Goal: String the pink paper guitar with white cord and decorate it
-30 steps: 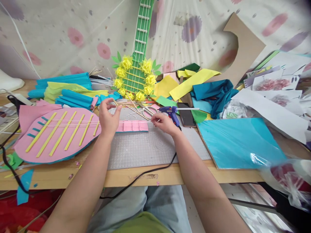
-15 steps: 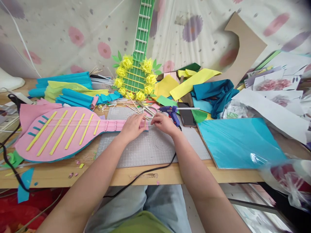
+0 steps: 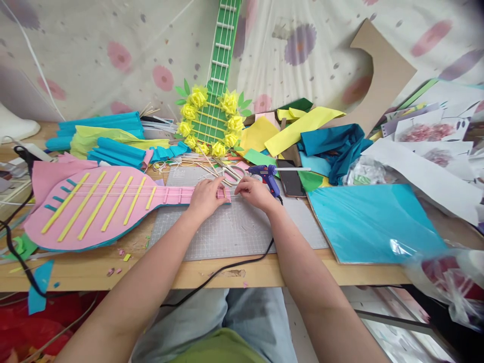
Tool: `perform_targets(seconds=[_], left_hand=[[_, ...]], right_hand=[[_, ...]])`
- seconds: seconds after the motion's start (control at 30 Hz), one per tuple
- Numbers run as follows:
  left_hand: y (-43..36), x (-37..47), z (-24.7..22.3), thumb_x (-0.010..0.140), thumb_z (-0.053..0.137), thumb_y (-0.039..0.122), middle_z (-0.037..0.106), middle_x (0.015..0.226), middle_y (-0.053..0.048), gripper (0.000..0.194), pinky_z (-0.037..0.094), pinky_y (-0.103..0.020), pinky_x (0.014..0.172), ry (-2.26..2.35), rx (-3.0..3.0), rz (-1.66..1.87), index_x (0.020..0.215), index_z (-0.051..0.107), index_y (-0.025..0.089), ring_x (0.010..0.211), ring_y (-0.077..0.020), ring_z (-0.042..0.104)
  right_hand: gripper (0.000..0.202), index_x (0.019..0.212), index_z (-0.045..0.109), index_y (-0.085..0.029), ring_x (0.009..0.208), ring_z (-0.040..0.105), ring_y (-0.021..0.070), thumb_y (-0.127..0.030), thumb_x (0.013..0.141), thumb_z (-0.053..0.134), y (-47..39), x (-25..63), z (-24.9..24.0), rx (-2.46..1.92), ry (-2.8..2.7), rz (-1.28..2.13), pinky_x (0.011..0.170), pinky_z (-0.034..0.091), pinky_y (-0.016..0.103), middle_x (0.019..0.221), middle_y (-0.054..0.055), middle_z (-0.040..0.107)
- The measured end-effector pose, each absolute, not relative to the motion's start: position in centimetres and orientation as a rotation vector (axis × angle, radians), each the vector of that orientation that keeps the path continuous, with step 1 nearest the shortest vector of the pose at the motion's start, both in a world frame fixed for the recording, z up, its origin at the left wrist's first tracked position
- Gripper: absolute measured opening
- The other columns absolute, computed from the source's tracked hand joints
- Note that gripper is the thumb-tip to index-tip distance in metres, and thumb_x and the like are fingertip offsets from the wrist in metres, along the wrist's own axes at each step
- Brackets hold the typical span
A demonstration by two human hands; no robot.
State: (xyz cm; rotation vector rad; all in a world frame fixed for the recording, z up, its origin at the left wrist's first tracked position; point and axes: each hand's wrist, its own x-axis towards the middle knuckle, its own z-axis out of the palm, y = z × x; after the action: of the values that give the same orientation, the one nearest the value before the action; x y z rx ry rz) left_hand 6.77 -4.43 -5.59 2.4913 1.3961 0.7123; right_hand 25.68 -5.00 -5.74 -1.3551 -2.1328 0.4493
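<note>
Pressing on the neck end of the pink paper guitar (image 3: 94, 204), flat on the grey cutting mat (image 3: 234, 232), is done by the left hand (image 3: 206, 196), fingers down; a thin strip seems pinched by the right hand (image 3: 253, 191). Glued strings could be pulled loose by a slip.

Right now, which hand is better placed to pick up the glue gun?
The right hand, probably. It rests at the end of the pink neck, just in front of the blue glue gun. The left hand lies on the neck, farther from the gun, and seems to pin the neck down.
</note>
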Motion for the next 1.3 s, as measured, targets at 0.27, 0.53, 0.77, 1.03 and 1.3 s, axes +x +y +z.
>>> perform_targets(seconds=[0.27,0.53,0.77,1.03,1.3], left_hand=[[-4.6,6.9,-5.3,0.064,0.074,0.032,0.068,0.097,-0.001,0.079,0.041,-0.037,0.084,1.450,2.415,0.684,0.133,0.038,0.025,0.097,-0.0251,0.055],[-4.7,7.1,-5.1,0.064,0.073,0.032,0.068,0.093,-0.002,0.084,0.042,-0.037,0.083,1.472,2.408,0.642,0.137,0.033,0.025,0.097,-0.0252,0.056],[-4.5,7.2,-5.0,0.066,0.070,0.033,0.068,0.094,-0.003,0.085,0.043,-0.037,0.081,1.523,2.373,0.627,0.139,0.029,0.021,0.096,-0.0264,0.057],[-4.6,7.3,-4.9,0.067,0.069,0.032,0.068,0.096,-0.005,0.084,0.044,-0.036,0.078,1.533,2.361,0.633,0.139,0.026,0.020,0.096,-0.0264,0.058],[-4.6,7.3,-5.2,0.066,0.070,0.035,0.066,0.100,-0.007,0.087,0.043,-0.035,0.078,1.559,2.372,0.609,0.139,0.026,0.018,0.096,-0.0266,0.057]], right_hand=[[0.030,0.070,0.067,-0.020,0.079,0.054,0.0145,-0.001,0.067,0.044,-4.8,25.6,-6.1,-1.339,-2.126,0.423,0.074,0.040,0.028,0.083,0.003,0.059],[0.030,0.073,0.066,-0.021,0.081,0.054,0.0148,-0.004,0.071,0.042,-5.3,24.4,-5.8,-1.300,-1.965,0.341,0.073,0.042,0.028,0.086,0.003,0.057],[0.026,0.074,0.067,-0.020,0.080,0.055,0.0138,-0.008,0.071,0.043,-5.1,22.0,-6.4,-1.227,-1.795,0.476,0.076,0.044,0.027,0.083,0.003,0.057],[0.026,0.070,0.067,-0.019,0.081,0.055,0.0138,-0.008,0.067,0.044,-4.9,21.3,-6.5,-1.202,-1.712,0.629,0.081,0.045,0.028,0.080,0.003,0.058],[0.021,0.066,0.064,-0.017,0.064,0.054,0.0110,-0.011,0.063,0.044,-4.4,20.9,-7.0,-1.135,-1.514,0.900,0.064,0.046,0.025,0.072,0.001,0.058]])
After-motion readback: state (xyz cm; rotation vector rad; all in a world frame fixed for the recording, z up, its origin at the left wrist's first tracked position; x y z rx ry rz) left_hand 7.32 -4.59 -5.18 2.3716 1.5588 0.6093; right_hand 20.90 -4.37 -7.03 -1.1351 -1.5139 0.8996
